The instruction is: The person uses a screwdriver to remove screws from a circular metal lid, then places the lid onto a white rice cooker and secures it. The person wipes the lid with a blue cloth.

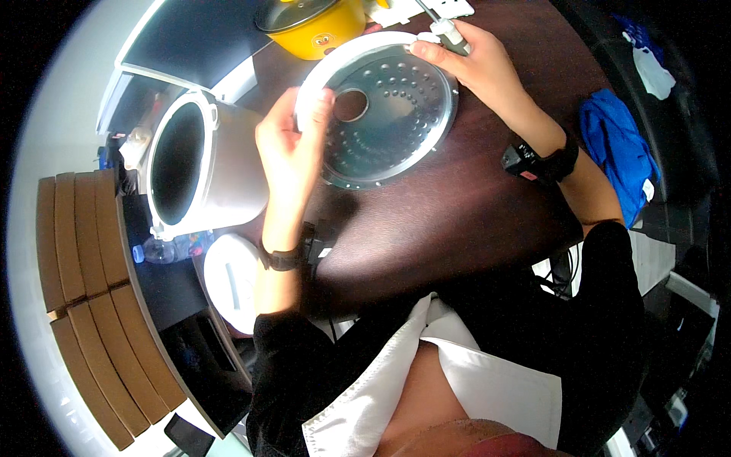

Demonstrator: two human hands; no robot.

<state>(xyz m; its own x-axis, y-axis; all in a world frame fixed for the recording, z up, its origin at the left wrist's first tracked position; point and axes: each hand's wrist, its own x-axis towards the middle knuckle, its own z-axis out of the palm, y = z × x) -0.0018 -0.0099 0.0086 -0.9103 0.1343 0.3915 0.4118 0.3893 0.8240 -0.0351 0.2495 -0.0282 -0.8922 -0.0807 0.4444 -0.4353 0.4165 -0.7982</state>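
A round metal plate [396, 122] with many small holes and one larger hole lies tilted over the dark brown table [457, 221]. A white rubber ring [365, 42] runs around its upper left rim. My left hand [293, 145] grips the ring and the plate's left edge. My right hand [476, 61] pinches the ring at the plate's top edge and also holds a grey-handled tool [449, 30] that points up and away.
A silver cooker body [202, 164] with an open dark well stands left of the plate. A yellow pot with a glass lid [308, 23] sits at the back. A white lid [232, 278] lies near left. A blue cloth [620, 156] is at right. Brown boxes [84, 259] line the left.
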